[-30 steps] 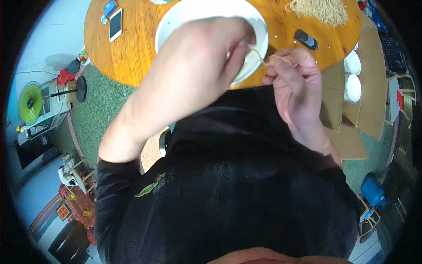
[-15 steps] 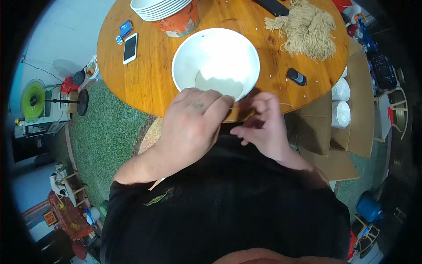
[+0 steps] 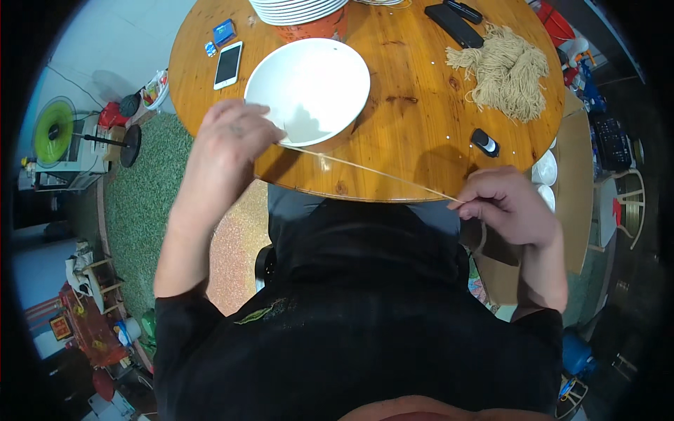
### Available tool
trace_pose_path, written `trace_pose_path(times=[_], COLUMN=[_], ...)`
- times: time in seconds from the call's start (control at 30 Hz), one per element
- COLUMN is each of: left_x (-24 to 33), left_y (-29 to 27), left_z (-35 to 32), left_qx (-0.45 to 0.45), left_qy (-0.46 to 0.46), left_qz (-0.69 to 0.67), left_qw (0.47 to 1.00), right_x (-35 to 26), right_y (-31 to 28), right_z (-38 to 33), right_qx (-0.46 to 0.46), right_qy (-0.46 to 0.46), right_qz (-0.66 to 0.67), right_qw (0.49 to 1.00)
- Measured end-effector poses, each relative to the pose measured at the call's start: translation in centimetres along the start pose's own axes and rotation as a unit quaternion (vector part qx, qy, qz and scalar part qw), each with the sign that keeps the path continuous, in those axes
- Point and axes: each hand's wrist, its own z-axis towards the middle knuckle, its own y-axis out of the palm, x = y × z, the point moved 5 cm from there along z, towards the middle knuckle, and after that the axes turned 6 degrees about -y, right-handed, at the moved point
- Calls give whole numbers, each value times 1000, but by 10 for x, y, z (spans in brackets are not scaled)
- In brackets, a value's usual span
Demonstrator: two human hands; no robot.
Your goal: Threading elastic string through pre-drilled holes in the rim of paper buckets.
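Observation:
A white paper bucket (image 3: 309, 84) tilts over the near left part of the round wooden table, its open mouth facing up toward me. My left hand (image 3: 235, 137) grips its near left rim, fingers closed. From the rim beside those fingers a thin tan string (image 3: 372, 168) runs taut to the right, past the table's front edge. My right hand (image 3: 516, 203) pinches the string's other end between thumb and fingers. Whether the string is fastened to the bucket is hidden by my left fingers.
A stack of orange-sided buckets (image 3: 312, 31) stands at the back of the wooden table (image 3: 393, 126). A bundle of tan strings (image 3: 509, 77), a black case (image 3: 453, 24) and a car key (image 3: 485, 142) lie right. A white phone (image 3: 228, 65) and a small blue box (image 3: 224, 32) lie left.
My right hand has moved away to the right, drawing the string out straight. My left hand has shifted left with the bucket, which is now tilted more.

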Motion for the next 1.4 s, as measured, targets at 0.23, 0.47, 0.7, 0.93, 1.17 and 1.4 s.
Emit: trace_pose_path(times=[0.23,0.47,0.7,0.93,1.17,1.4], left_x=[-74,-9,49,34,61,72], left_y=[0,-5,35,34,6,16], left_z=[3,-53,-17,-24,-3,26], left_qx=[3,304,147,131,301,295], left_qy=[20,-43,-56,-77,-36,-94], left_qz=[-28,-194,-77,-43,-87,-165], left_qw=[999,932,985,987,949,936], right_x=[-20,-28,-21,0,5,-4], right_y=[-8,-2,-8,23,47,58], right_z=[47,86,109,142,152,152], right_qx=[-178,44,201,288,269,304], right_qy=[-44,-192,-198,-49,-53,-63], right_qz=[73,316,435,521,550,581], right_qw=[980,928,855,802,789,752])
